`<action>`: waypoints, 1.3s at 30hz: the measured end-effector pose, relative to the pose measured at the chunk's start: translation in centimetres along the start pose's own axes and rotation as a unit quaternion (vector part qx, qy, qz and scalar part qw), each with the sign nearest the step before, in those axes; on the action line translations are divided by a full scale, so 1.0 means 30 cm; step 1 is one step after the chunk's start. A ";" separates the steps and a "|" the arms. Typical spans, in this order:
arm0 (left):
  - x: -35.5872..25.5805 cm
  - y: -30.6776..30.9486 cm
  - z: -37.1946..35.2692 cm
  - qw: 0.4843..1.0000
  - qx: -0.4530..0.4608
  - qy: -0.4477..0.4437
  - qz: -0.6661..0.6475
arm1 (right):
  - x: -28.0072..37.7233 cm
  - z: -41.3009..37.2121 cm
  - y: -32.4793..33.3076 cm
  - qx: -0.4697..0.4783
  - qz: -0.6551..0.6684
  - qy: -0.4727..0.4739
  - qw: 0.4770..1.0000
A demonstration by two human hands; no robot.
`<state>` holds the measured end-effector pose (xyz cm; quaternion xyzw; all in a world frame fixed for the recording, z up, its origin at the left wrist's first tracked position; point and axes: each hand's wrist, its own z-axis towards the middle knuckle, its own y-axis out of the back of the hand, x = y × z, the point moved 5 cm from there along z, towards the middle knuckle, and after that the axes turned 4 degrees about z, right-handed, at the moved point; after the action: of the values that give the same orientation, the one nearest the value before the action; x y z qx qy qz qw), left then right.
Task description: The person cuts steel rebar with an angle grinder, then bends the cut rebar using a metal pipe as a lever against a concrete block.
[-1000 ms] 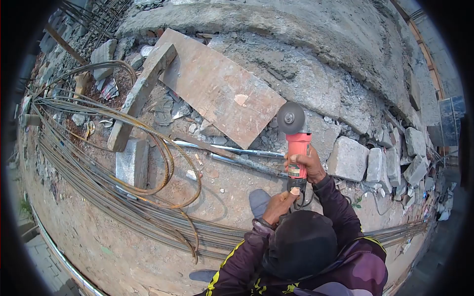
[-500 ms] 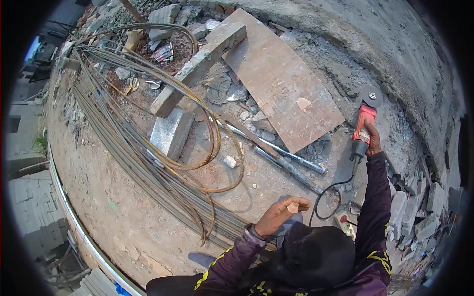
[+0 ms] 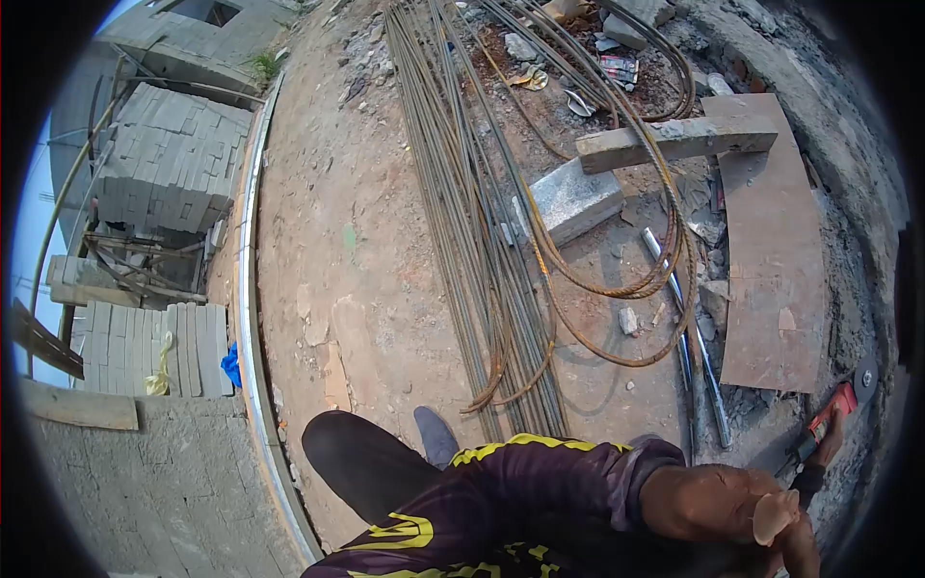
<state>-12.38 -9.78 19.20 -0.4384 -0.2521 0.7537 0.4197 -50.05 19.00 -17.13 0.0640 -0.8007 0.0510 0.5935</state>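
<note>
At the far right edge, my right hand (image 3: 827, 442) is closed around the body of a red and black angle grinder (image 3: 834, 403). Its round grey disc (image 3: 866, 378) points up and away from me, beside the rough concrete edge. My left hand (image 3: 718, 506) is near the lower right, close to the camera and in front of the right forearm. Its fingers are curled, with a pale, rounded shape (image 3: 774, 516) at their tips; whether this is a thumbnail or a small held piece I cannot make out.
Long steel rebars (image 3: 482, 250) lie across the ground, some bent into loops. A concrete block (image 3: 575, 200), a concrete beam (image 3: 674, 144), a brownish board (image 3: 771, 260) and shiny metal tubes (image 3: 708, 376) lie right. Stacked blocks (image 3: 173, 154) stand left beyond a pale edge rail (image 3: 248, 231).
The view has swung left, so the angle grinder and right hand now sit at the far right edge. My left hand appears larger and nearer the right forearm. The right hand keeps its grip.
</note>
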 end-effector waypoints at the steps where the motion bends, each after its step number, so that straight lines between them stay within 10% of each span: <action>1: -0.008 -0.011 0.016 1.000 0.014 -0.009 0.009 | -0.011 0.035 -0.027 0.006 -0.043 0.014 0.999; 15: 0.016 -0.042 0.099 0.996 0.078 0.016 -0.028 | -0.002 0.106 0.020 0.014 -0.279 0.085 0.956; 22: 0.030 0.115 -0.103 0.987 -0.124 0.101 0.030 | 0.052 0.061 0.005 0.020 -0.318 0.124 0.940; 31: -0.250 0.398 -0.731 0.762 -0.518 -0.114 0.372 | 0.220 -0.216 -0.213 -0.025 -0.363 0.138 0.921; 37: -0.271 0.429 -0.709 0.576 -0.529 0.066 0.619 | 0.277 -0.391 -0.204 -0.197 -0.463 0.352 0.789; 39: -0.220 0.461 -0.701 0.556 -0.496 0.146 0.651 | 0.349 -0.584 -0.368 -0.079 -0.320 0.328 0.885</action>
<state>2.02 -22.37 1.55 -0.7262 -0.1675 0.5029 -0.4379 -34.73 10.44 -1.96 0.2491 -0.4976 -0.1866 0.8096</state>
